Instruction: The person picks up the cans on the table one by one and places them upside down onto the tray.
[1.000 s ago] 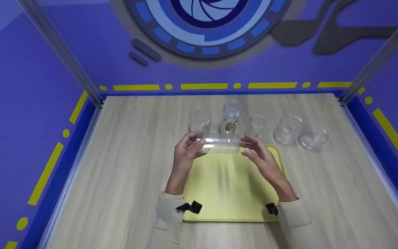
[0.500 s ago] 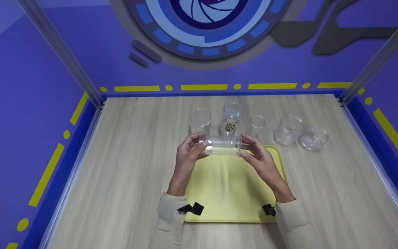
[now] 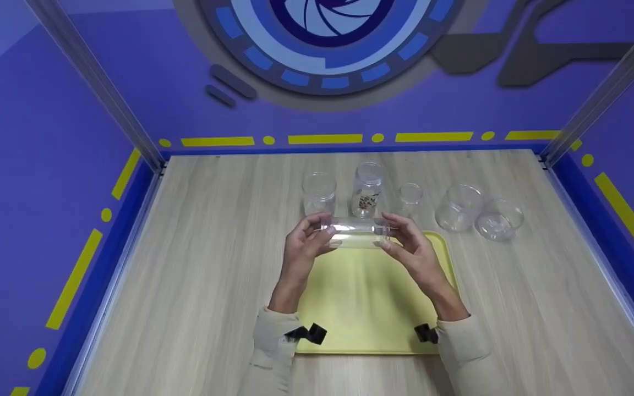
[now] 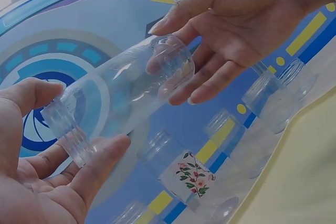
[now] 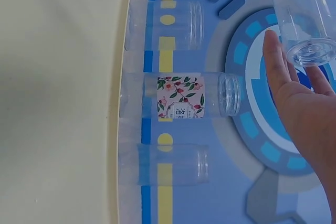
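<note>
One clear cylindrical plastic jar (image 3: 354,230), held sideways, raised near far edge of yellow rectangular tray (image 3: 372,308). Pinched at threaded neck by left hand (image 3: 305,242), gripped at base by right hand (image 3: 415,250). Noted toward far edge of wood-grain table (image 3: 196,247): upright, clear, floral-labelled jar (image 3: 369,192).

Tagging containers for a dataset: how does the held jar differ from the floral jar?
Pose: the held jar is on its side; the floral jar stands upright.
Support: the held jar is up in the air, gripped by the left hand; the floral jar rests on the table.
Look: the held jar shows no label; the floral jar has a flower-print label.
Shared: both are clear and cylindrical.
</note>
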Demonstrator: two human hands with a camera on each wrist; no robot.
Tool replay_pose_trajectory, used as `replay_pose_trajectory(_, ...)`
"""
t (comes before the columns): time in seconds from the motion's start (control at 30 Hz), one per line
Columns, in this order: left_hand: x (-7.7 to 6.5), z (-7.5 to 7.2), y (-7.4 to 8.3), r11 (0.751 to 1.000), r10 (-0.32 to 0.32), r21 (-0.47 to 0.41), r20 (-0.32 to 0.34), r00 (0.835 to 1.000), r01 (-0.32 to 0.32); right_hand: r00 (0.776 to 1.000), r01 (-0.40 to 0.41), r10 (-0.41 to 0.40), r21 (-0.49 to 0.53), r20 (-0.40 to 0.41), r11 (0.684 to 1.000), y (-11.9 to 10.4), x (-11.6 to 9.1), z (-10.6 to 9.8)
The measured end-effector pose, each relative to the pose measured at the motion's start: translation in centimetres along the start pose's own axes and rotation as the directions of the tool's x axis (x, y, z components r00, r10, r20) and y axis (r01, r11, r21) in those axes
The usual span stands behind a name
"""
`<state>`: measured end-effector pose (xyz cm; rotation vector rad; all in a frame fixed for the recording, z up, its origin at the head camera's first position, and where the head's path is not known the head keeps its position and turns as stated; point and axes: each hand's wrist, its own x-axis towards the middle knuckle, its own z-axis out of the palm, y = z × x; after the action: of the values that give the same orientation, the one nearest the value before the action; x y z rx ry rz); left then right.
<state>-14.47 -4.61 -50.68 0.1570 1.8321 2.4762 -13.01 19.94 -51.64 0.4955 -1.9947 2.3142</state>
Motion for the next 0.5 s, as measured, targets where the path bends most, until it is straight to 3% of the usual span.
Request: replay_pose_trajectory(0.5, -0.07, 0.26, 0.24, 1.000, 0.008, -0.017, 0.019, 1.000, -0.007, 0.999, -0.006, 0.007, 0.029, -0.031, 1.000, -0.51, 0.00, 0.17)
